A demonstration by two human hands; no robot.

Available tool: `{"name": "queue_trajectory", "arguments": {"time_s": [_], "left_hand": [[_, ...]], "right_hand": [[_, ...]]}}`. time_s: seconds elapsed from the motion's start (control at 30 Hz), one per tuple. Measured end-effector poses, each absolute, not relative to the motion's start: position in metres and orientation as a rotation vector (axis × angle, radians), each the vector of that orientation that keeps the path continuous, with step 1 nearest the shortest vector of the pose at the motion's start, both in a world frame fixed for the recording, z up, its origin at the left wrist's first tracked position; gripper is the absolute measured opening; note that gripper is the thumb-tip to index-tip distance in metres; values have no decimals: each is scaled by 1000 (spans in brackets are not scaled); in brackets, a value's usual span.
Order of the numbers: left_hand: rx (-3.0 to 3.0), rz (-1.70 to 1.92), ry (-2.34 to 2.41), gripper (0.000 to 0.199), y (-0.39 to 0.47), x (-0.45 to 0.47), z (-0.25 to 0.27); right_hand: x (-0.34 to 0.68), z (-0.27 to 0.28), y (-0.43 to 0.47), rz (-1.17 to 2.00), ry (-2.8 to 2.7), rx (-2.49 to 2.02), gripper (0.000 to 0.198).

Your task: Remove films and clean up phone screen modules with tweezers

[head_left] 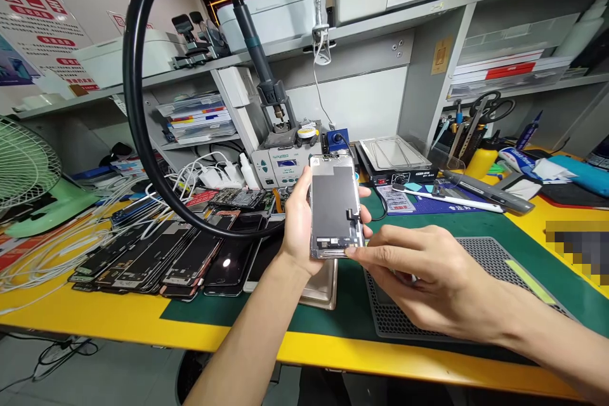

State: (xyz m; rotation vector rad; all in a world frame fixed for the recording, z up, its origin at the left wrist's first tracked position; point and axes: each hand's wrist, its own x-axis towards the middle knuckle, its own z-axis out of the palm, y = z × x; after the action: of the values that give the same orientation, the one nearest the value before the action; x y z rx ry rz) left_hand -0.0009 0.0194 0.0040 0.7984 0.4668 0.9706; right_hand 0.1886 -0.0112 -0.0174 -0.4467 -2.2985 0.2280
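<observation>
Raised above the bench is a phone screen [333,203], its dark metal back and small flex cables facing me. My left hand [299,222] is closed around it from behind, thumb along the left edge and fingertips showing at the right edge. The thumb and index finger of my right hand [419,269] pinch together at the screen's lower right corner. Whether a small part lies between those fingertips is hidden. Below the screen, a pale phone-sized tray or case [323,288] lies partly covered by my left arm.
Rows of phone screens [157,254] lie on the left, beside tangled white cables [52,235]. A black hose [136,95] arches over them from a soldering station [285,165]. A grey perforated mat [409,323] lies under my right hand. Tools, including a white pen-like tool [447,198], lie behind it.
</observation>
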Motion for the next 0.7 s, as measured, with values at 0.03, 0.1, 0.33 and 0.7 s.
{"name": "queue_trajectory", "arguments": {"time_s": [0.03, 0.1, 0.33, 0.7], "left_hand": [[817, 982, 469, 82, 19, -1, 4], [850, 1005, 466, 83, 18, -1, 5], [869, 998, 462, 82, 19, 0, 7], [834, 996, 486, 81, 21, -2, 4]], "right_hand": [[188, -17, -12, 260, -2291, -457, 28], [188, -15, -13, 321, -2268, -479, 26], [188, -16, -11, 363, -2252, -517, 24], [191, -21, -9, 361, -2250, -430, 27]]}}
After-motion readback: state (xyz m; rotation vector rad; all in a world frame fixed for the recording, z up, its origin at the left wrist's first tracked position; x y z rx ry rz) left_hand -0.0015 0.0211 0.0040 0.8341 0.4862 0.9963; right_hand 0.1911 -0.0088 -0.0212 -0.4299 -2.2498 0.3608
